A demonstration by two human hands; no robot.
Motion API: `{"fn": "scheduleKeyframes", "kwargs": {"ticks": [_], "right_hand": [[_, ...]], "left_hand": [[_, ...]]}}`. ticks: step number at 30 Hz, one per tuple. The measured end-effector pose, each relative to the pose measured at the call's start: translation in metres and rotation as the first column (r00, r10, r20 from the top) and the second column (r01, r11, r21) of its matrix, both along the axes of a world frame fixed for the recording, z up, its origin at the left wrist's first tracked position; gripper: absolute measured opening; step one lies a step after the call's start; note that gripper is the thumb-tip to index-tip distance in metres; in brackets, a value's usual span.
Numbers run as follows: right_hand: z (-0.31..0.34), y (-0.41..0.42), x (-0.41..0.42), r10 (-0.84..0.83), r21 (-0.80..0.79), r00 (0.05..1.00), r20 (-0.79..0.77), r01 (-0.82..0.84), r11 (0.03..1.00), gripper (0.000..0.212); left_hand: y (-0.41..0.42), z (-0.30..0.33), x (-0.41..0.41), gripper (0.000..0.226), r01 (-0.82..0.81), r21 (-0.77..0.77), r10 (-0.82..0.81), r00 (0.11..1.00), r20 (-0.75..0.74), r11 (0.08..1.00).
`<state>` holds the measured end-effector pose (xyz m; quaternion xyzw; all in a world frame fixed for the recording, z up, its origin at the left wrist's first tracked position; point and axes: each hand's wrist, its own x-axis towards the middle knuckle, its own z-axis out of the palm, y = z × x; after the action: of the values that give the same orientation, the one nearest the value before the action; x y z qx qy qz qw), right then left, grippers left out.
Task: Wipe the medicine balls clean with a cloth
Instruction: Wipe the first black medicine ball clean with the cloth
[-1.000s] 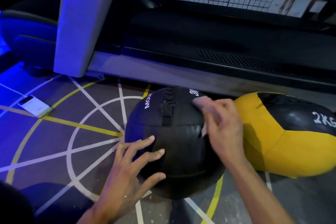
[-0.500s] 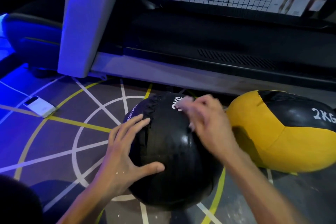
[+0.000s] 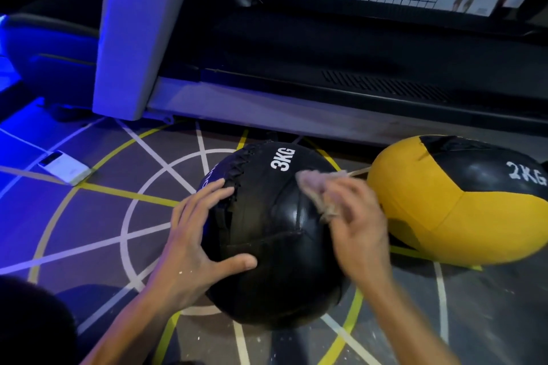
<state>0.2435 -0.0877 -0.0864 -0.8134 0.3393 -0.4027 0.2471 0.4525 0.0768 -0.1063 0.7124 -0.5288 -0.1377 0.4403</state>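
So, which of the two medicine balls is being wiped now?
The all-black ball marked 3KG: the left hand steadies it and the right hand presses the cloth on it. The yellow-and-black 2KG ball lies untouched.

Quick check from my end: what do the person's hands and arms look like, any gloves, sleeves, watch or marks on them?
Both hands are bare: no gloves, rings or watch show. The left hand has a few small white specks on its back near the wrist. The right hand is blurred, so fine marks cannot be told. Both forearms are uncovered down to the frame's bottom edge; no sleeve shows.
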Motion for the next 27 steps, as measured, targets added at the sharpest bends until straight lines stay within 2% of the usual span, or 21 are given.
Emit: {"fn": "scheduleKeyframes", "kwargs": {"ticks": [1, 2, 4, 5, 6, 8, 10, 11, 13, 15, 16, 18, 19, 21, 23, 25, 27], "right_hand": [[-0.003, -0.018, -0.002, -0.109, 0.182, 0.993, 0.045, 0.099, 0.978, 0.031], [-0.006, -0.032, -0.004, -0.168, 0.36, 0.983, 0.074, 0.131, 0.924, 0.033], [-0.006, -0.043, -0.003, -0.199, 0.55, 0.971, 0.135, 0.093, 0.83, 0.037], [-0.001, -0.038, 0.001, -0.16, 0.549, 0.977, 0.143, 0.056, 0.834, 0.037], [0.007, -0.027, 0.008, -0.09, 0.48, 0.985, 0.149, 0.007, 0.877, 0.036], [0.017, 0.004, 0.022, 0.119, 0.175, 0.991, 0.059, -0.128, 0.976, 0.035], [0.018, 0.028, 0.031, 0.319, -0.085, 0.94, -0.12, -0.33, 0.94, 0.033], [0.024, 0.028, 0.036, 0.402, -0.147, 0.898, -0.178, -0.428, 0.892, 0.032], [0.033, -0.001, 0.044, 0.457, -0.122, 0.856, -0.241, -0.494, 0.861, 0.029], [0.036, -0.051, 0.055, 0.339, -0.01, 0.891, -0.302, -0.358, 0.934, 0.028], [0.038, -0.079, 0.059, 0.286, 0.142, 0.897, -0.337, -0.251, 0.957, 0.027], [0.036, -0.118, 0.065, 0.254, 0.462, 0.902, -0.35, -0.069, 0.884, 0.022], [0.033, -0.124, 0.065, 0.259, 0.518, 0.896, -0.36, -0.039, 0.855, 0.022], [0.036, -0.108, 0.066, 0.284, 0.466, 0.881, -0.379, -0.083, 0.881, 0.027], [0.048, -0.064, 0.069, 0.314, 0.255, 0.876, -0.367, -0.229, 0.939, 0.033], [0.054, -0.019, 0.057, 0.377, 0.078, 0.866, -0.328, -0.373, 0.925, 0.035], [0.051, 0.007, 0.041, 0.441, 0.039, 0.832, -0.336, -0.456, 0.889, 0.038]], "left_hand": [[0.0, 0.001, -0.001, 0.1, -0.005, -0.006, 0.005, 1.0, -0.005, 1.0], [0.001, 0.002, -0.002, 0.1, -0.011, -0.009, 0.011, 1.0, -0.01, 1.0], [-0.001, 0.002, -0.003, 0.099, -0.001, -0.019, 0.001, 1.0, -0.014, 1.0], [-0.001, 0.001, -0.004, 0.099, 0.005, -0.027, -0.006, 1.0, -0.016, 1.0], [-0.001, 0.001, -0.005, 0.098, 0.01, -0.032, -0.011, 1.0, -0.018, 0.999], [0.0, 0.0, -0.006, 0.098, 0.016, -0.039, -0.016, 1.0, -0.001, 0.999], [0.002, -0.003, -0.01, 0.097, 0.035, -0.05, -0.033, 0.999, 0.037, 0.998], [0.004, -0.004, -0.011, 0.096, 0.04, -0.059, -0.037, 0.998, 0.054, 0.997], [0.004, -0.005, -0.015, 0.096, 0.039, -0.071, -0.034, 0.997, 0.073, 0.997], [0.002, -0.006, -0.021, 0.095, 0.052, -0.082, -0.045, 0.995, 0.084, 0.995], [0.002, -0.007, -0.024, 0.095, 0.056, -0.085, -0.048, 0.995, 0.09, 0.995], [0.002, -0.007, -0.03, 0.093, 0.07, -0.084, -0.061, 0.992, 0.11, 0.994], [0.002, -0.008, -0.032, 0.093, 0.075, -0.087, -0.064, 0.991, 0.12, 0.993], [0.001, -0.009, -0.031, 0.093, 0.082, -0.085, -0.072, 0.991, 0.117, 0.993], [0.001, -0.011, -0.028, 0.093, 0.068, -0.076, -0.06, 0.993, 0.1, 0.995], [0.005, -0.013, -0.025, 0.094, 0.071, -0.062, -0.065, 0.994, 0.085, 0.996], [0.011, -0.017, -0.02, 0.095, 0.063, -0.062, -0.059, 0.995, 0.077, 0.996]]}}
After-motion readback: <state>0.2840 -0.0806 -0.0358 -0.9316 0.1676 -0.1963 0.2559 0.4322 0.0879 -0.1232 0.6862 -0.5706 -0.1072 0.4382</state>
